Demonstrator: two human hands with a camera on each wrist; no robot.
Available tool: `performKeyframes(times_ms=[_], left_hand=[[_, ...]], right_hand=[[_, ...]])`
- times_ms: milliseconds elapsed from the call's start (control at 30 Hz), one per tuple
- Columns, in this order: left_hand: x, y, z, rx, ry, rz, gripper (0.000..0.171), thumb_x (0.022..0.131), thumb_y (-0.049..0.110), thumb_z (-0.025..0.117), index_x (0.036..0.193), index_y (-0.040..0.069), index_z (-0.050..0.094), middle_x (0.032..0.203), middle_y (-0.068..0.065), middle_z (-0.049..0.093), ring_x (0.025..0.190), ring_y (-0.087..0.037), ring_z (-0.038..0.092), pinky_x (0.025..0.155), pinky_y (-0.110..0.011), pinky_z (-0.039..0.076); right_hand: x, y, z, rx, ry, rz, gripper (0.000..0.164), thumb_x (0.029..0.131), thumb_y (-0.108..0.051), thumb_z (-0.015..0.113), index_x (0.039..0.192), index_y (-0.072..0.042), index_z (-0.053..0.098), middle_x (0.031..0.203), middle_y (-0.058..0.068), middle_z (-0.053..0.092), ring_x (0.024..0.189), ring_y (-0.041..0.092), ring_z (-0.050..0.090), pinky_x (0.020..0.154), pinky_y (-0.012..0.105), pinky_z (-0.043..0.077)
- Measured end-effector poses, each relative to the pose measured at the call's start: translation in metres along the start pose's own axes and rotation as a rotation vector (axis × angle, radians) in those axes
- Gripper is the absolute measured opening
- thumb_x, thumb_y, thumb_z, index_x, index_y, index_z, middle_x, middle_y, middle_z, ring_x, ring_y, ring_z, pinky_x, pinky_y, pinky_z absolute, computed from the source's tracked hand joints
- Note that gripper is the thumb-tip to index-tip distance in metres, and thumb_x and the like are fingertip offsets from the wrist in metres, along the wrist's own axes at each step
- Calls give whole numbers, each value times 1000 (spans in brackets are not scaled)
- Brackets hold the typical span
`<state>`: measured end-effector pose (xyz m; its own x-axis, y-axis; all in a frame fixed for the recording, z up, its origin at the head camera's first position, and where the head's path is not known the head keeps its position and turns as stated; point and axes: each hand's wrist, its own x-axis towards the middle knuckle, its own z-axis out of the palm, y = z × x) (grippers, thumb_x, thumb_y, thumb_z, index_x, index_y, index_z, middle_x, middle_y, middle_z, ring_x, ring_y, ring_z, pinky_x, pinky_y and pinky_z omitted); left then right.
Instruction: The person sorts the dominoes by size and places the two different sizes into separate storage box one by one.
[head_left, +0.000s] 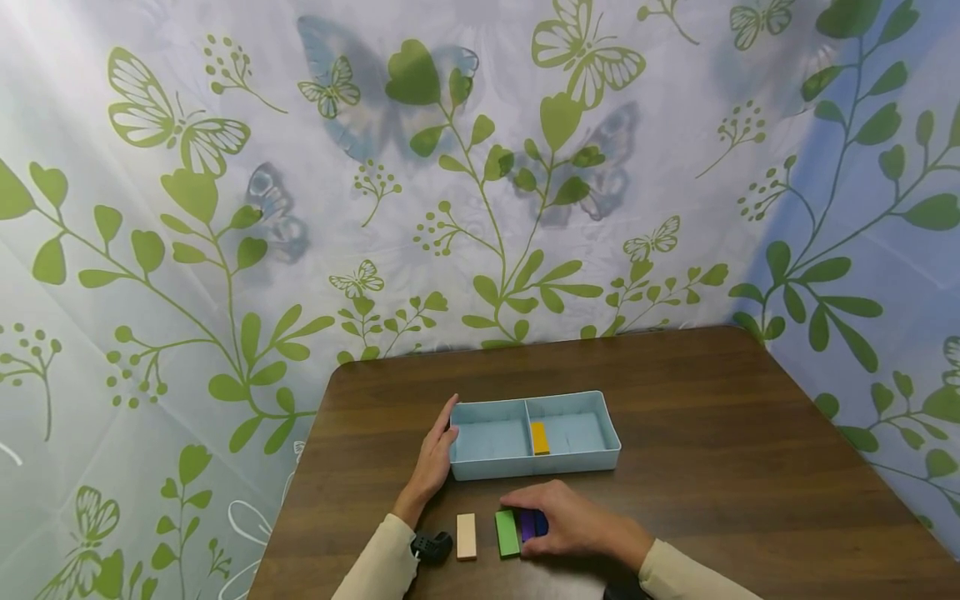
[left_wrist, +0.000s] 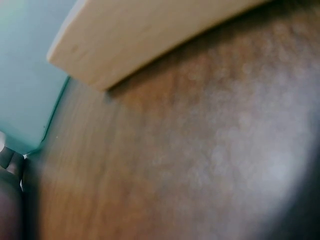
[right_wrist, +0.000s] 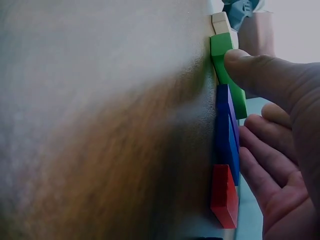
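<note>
Woodgrain tabletop [head_left: 697,400], one green block [head_left: 507,534]

Nearer me than the divided tray [head_left: 536,467], the block looks light and rigid; I'd pinch its ends. My right hand [head_left: 567,518] curves about it; whether gripping, I can't tell. My left hand [head_left: 430,463], fingers straight, touches the tray's left end. Butterfly-print fabric [head_left: 465,275] hangs beyond.

Passable bench [head_left: 697,375] lies right of the pale-blue divided tray [head_left: 536,468]. In front, a hand could slip between the tray and the beige block [head_left: 467,536]; a narrower gap separates that from the green block [head_left: 507,534], where the right-hand grip [head_left: 576,518] crowds in. The left-hand grip [head_left: 431,463] blocks the tray's left end. Inside, a yellow block [head_left: 539,438] beside the divider [head_left: 528,423] obstructs the right compartment [head_left: 579,429].
</note>
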<state>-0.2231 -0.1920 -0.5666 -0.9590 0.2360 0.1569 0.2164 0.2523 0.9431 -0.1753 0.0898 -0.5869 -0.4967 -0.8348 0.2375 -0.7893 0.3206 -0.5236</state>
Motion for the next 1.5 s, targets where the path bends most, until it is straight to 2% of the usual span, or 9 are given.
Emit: performKeyframes(times_ms=[167, 467, 700, 933, 1067, 1167, 1333, 1500], left_hand=[[0, 1, -1, 13, -14, 3, 53, 111, 16, 31, 161, 11, 17, 169, -4, 13, 155, -17, 10, 123, -52, 12], [0, 1, -1, 14, -14, 0, 52, 111, 15, 31, 161, 12, 18, 169, -3, 14, 155, -17, 10, 124, -52, 12], [0, -1, 0, 10, -11, 2, 53, 111, 14, 32, 161, 11, 18, 169, -4, 14, 156, -20, 11, 124, -56, 12], [1, -5, 0, 11, -7, -5, 52, 111, 16, 32, 161, 12, 18, 169, -5, 14, 156, -21, 11, 123, -56, 12], [6, -25, 1, 21, 5, -2, 53, 111, 14, 30, 162, 18, 18, 169, -2, 12, 156, -20, 9, 124, -55, 10], [8, -38, 3, 19, 38, 11, 53, 111, 12, 31, 161, 24, 20, 169, 3, 15, 155, -19, 10, 124, -56, 11], [8, -40, 6, 12, 73, 26, 53, 110, 12, 33, 160, 30, 25, 167, 6, 20, 155, -19, 15, 123, -58, 13], [8, -38, 7, 11, 86, 30, 53, 110, 13, 34, 160, 27, 26, 167, 7, 22, 155, -18, 16, 123, -57, 14]], right_hand=[[1, 0, 2, -1, 10, -12, 65, 83, -37, 82, 139, -14, 59, 134, -5, 65, 116, 4, 61, 96, 30, 54], [3, -5, 4, -21, 27, -73, 63, 82, -35, 83, 136, -12, 61, 129, -3, 68, 114, 5, 62, 95, 28, 54], [4, -6, 6, -25, 17, -53, 63, 83, -34, 83, 137, -13, 61, 131, -4, 67, 117, 4, 61, 96, 29, 54], [3, -6, 3, 18, 7, -34, 60, 86, -33, 79, 139, -13, 59, 134, -4, 65, 118, 5, 61, 96, 31, 54], [4, -7, -2, 36, 31, -45, 58, 87, -31, 79, 139, -14, 59, 134, -4, 65, 117, 6, 62, 96, 32, 55], [5, -8, -10, 16, 58, -68, 59, 87, -31, 79, 139, -16, 59, 134, -3, 66, 118, 6, 62, 96, 32, 55], [3, -11, -28, -28, 105, -105, 58, 87, -31, 80, 139, -14, 59, 134, -1, 66, 120, 7, 62, 96, 31, 55], [-1, -10, -47, -48, 150, -92, 57, 87, -31, 80, 136, -10, 62, 133, -1, 67, 119, 11, 64, 95, 35, 56]])
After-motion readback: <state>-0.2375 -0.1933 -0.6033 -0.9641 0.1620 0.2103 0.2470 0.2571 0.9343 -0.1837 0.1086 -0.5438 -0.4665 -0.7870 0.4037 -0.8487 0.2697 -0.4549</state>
